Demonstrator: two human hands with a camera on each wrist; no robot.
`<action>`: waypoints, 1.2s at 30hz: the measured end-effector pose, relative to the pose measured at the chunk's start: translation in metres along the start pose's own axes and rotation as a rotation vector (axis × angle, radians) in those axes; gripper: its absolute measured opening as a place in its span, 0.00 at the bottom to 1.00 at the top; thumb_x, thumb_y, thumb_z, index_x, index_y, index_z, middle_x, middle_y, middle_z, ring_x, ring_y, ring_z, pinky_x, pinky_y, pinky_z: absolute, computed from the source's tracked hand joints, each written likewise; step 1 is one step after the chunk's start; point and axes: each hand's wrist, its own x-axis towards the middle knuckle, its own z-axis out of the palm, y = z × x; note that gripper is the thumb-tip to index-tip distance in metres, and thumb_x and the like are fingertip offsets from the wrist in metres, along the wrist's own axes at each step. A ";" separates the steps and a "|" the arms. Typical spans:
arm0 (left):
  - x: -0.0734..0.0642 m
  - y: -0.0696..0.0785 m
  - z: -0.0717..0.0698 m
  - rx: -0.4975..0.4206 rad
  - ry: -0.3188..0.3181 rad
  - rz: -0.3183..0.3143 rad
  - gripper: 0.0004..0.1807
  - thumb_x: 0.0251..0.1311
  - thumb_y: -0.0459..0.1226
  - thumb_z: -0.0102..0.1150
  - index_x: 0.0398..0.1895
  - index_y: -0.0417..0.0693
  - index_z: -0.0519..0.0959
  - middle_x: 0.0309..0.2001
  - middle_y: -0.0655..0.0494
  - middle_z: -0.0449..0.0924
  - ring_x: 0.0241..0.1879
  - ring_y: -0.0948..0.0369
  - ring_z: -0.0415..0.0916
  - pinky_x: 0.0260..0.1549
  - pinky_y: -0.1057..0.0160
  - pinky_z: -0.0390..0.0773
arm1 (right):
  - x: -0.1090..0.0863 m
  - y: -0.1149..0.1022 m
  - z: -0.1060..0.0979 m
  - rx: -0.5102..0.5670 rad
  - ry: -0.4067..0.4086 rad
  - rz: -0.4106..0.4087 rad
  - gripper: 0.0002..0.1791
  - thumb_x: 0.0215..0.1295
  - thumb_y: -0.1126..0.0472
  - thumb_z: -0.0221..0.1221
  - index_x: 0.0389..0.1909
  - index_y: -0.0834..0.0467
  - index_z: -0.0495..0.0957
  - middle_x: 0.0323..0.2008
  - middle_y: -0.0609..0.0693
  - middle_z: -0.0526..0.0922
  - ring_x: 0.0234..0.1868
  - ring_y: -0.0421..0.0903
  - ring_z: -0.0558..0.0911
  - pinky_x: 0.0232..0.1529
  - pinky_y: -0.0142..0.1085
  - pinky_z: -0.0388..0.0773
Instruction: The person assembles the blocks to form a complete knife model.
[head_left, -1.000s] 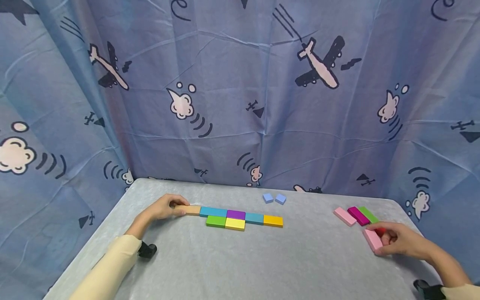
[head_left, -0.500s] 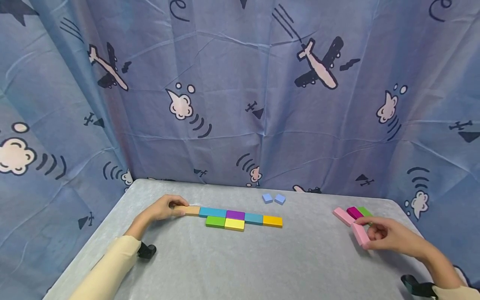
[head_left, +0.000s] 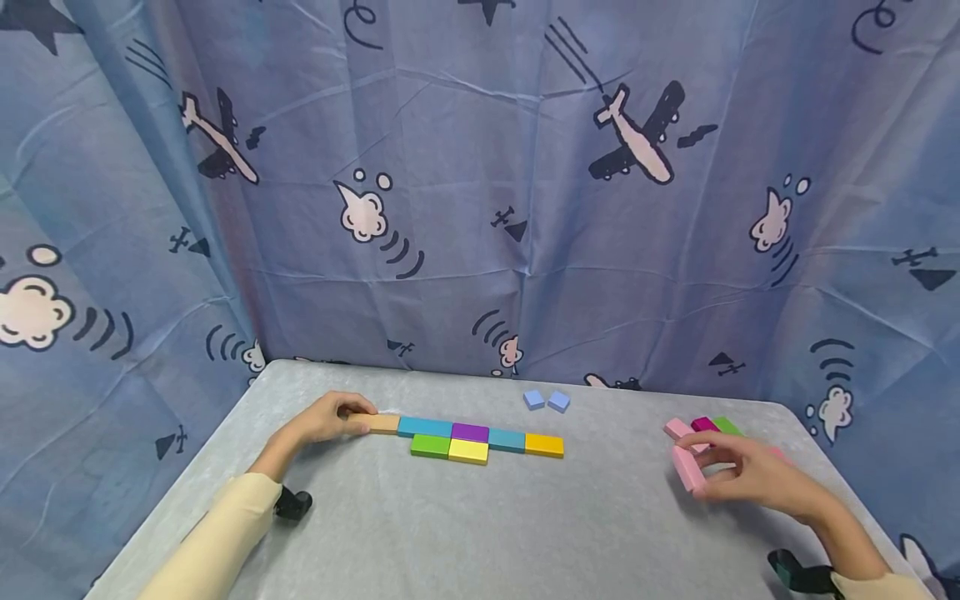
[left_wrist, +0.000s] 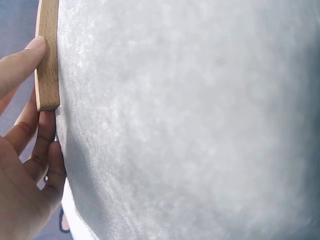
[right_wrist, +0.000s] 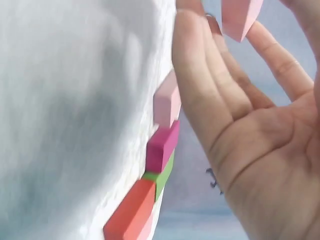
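Note:
My left hand [head_left: 333, 417] pinches the end of a plain wooden block [head_left: 384, 424], thumb on its near side in the left wrist view. This block forms the left end of a row with a blue block [head_left: 424, 427], a purple block [head_left: 470, 432], a second blue block [head_left: 507, 440] and an orange-yellow block [head_left: 543, 446]. Against the row's front side lie a green block [head_left: 430, 447] and a yellow block [head_left: 468, 452]. My right hand [head_left: 757, 475] grips a pink block [head_left: 687, 468] between thumb and fingertips, tilted above the table.
Beside the right hand lie another pink block [head_left: 677, 428], a magenta block [head_left: 703, 424], a bright green block [head_left: 727, 426] and a red block [right_wrist: 131, 212]. Two small light-blue blocks [head_left: 534, 400] rest near the table's [head_left: 480, 533] back edge. A patterned curtain [head_left: 450, 208] hangs behind.
My right hand has carried the pink block leftward, off the table and away from the loose blocks at the right. The left hand stays on the wooden block.

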 end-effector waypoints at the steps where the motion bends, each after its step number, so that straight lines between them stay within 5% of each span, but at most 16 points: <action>1: 0.000 0.000 0.000 0.001 0.001 -0.001 0.11 0.60 0.29 0.71 0.47 0.37 0.85 0.42 0.49 0.85 0.41 0.54 0.76 0.42 0.57 0.73 | 0.001 -0.002 0.002 0.029 -0.012 0.006 0.35 0.62 0.62 0.71 0.68 0.66 0.69 0.58 0.66 0.74 0.51 0.56 0.79 0.42 0.43 0.81; 11: -0.001 0.001 0.001 0.001 0.002 -0.001 0.11 0.60 0.29 0.71 0.46 0.38 0.85 0.43 0.49 0.85 0.42 0.53 0.77 0.43 0.56 0.74 | 0.014 -0.006 0.024 0.209 -0.111 -0.018 0.39 0.58 0.65 0.71 0.69 0.63 0.64 0.61 0.68 0.66 0.52 0.60 0.77 0.44 0.47 0.82; 18: 0.000 0.000 0.001 0.005 -0.002 0.001 0.11 0.60 0.29 0.71 0.46 0.38 0.85 0.43 0.49 0.85 0.43 0.52 0.77 0.45 0.53 0.74 | 0.025 -0.012 0.035 0.085 -0.088 -0.143 0.38 0.57 0.70 0.69 0.69 0.62 0.66 0.66 0.65 0.64 0.56 0.60 0.73 0.47 0.38 0.79; 26: -0.001 -0.001 0.001 0.001 0.002 0.003 0.12 0.60 0.29 0.71 0.46 0.38 0.85 0.43 0.48 0.85 0.43 0.52 0.77 0.43 0.55 0.74 | 0.044 -0.019 0.048 0.067 -0.112 -0.231 0.35 0.59 0.69 0.69 0.67 0.63 0.68 0.63 0.65 0.71 0.53 0.55 0.76 0.48 0.38 0.78; 33: -0.001 -0.001 0.002 0.007 0.002 -0.008 0.12 0.60 0.30 0.71 0.47 0.38 0.85 0.43 0.49 0.85 0.42 0.53 0.77 0.43 0.54 0.74 | 0.063 -0.024 0.059 -0.024 -0.060 -0.315 0.26 0.66 0.65 0.68 0.63 0.61 0.72 0.38 0.53 0.81 0.37 0.50 0.79 0.34 0.36 0.73; 36: -0.001 0.001 0.001 0.013 0.002 -0.011 0.11 0.61 0.30 0.71 0.47 0.38 0.85 0.43 0.49 0.85 0.43 0.53 0.77 0.44 0.54 0.74 | 0.070 -0.028 0.063 -0.032 -0.039 -0.313 0.27 0.66 0.64 0.68 0.64 0.61 0.73 0.40 0.51 0.83 0.37 0.48 0.80 0.35 0.36 0.73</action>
